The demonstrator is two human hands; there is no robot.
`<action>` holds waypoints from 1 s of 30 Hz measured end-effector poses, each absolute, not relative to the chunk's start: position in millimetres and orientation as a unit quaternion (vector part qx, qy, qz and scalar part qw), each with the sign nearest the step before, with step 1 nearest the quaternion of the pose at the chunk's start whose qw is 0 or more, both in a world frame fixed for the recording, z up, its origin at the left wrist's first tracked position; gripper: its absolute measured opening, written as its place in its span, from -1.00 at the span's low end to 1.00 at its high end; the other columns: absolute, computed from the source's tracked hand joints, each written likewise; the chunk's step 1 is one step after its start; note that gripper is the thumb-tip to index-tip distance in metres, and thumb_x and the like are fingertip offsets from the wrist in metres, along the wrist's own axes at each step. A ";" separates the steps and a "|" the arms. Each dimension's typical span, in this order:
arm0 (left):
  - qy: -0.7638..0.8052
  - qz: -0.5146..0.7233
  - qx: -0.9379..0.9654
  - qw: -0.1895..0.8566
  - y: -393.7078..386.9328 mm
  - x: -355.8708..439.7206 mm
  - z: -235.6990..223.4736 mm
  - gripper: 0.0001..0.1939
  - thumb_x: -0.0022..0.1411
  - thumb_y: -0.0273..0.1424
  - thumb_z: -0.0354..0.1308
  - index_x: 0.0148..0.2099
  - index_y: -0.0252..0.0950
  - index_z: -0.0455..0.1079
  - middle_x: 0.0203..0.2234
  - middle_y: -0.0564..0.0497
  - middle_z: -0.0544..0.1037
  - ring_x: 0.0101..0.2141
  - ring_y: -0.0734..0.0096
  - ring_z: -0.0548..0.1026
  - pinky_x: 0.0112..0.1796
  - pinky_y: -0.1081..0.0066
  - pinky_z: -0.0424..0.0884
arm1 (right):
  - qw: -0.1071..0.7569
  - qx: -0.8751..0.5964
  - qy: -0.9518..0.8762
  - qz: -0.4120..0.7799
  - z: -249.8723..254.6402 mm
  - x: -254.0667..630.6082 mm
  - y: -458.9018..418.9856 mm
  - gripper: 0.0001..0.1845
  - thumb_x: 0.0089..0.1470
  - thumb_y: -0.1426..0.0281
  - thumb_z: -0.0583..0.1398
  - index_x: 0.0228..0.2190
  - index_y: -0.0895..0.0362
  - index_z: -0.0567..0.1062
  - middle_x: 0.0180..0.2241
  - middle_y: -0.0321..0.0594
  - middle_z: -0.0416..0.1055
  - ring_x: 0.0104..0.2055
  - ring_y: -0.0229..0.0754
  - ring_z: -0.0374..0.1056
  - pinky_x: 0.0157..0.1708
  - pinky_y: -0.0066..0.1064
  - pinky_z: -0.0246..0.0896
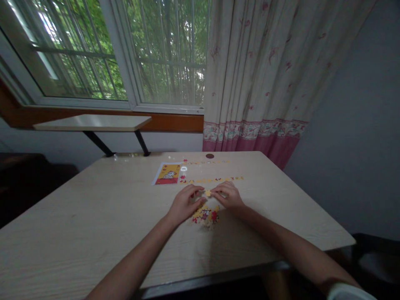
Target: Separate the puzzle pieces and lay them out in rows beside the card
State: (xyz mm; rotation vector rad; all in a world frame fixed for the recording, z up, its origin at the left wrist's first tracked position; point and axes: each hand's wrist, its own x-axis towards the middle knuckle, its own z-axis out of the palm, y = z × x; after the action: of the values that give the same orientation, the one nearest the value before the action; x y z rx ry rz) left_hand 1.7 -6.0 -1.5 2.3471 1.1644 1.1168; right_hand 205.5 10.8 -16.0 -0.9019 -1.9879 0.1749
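Observation:
A small yellow jigsaw puzzle piece [208, 193] is pinched in the fingers of my right hand [229, 194], above the table. My left hand [186, 202] is close by on the left, thumb and fingers apart, with nothing visible between them. Just below both hands lies a pile of loose puzzle pieces [205, 215] in yellow, red and white. Beyond the hands, a row of puzzle pieces [203, 181] runs across the table, with a second row [212, 162] farther back. A picture card [168, 173] with a white animal on yellow and red lies left of the rows.
The wooden table [109, 225] has its front edge below my arms. A raised shelf [93, 122] on black brackets stands at the back left. A dark round disc [210, 156] sits near the rear edge. Behind are a barred window [168, 54] and a floral curtain [250, 75].

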 end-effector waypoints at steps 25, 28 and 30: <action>0.512 0.312 0.793 0.106 36.4 -71.9 5.5 -0.81 0.07 -0.36 0.07 -0.27 -0.34 0.40 -0.43 -0.02 0.45 -0.41 0.39 0.35 -0.39 0.43 0.24 | 0.417 -0.379 -0.820 0.100 -16.4 210.3 11.4 -0.82 0.07 0.33 0.11 -0.41 0.11 0.50 -0.42 -0.20 0.47 -0.33 -0.20 0.34 -0.26 -0.34 0.16; 0.507 0.278 0.810 0.098 37.5 -78.9 -6.2 -0.81 0.07 -0.34 0.07 -0.30 -0.33 0.39 -0.45 0.00 0.43 -0.41 0.38 0.35 -0.38 0.43 0.25 | 0.412 -0.374 -0.826 0.093 -18.1 210.8 12.8 -0.83 0.07 0.34 0.11 -0.42 0.12 0.49 -0.43 -0.21 0.47 -0.35 -0.22 0.35 -0.28 -0.36 0.15; 0.509 0.261 0.815 0.090 38.7 -79.8 -11.3 -0.82 0.07 -0.33 0.06 -0.31 -0.33 0.38 -0.46 0.00 0.43 -0.40 0.37 0.36 -0.35 0.41 0.26 | 0.414 -0.370 -0.827 0.088 -19.4 211.1 14.0 -0.83 0.07 0.35 0.11 -0.42 0.12 0.49 -0.44 -0.21 0.48 -0.36 -0.23 0.35 -0.29 -0.36 0.14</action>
State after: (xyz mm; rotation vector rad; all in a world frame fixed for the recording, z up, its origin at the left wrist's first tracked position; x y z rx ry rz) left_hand -79.8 38.7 -11.3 2.4244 1.5137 0.7750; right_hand 211.1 14.0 -19.4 -0.9294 -2.0783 0.2214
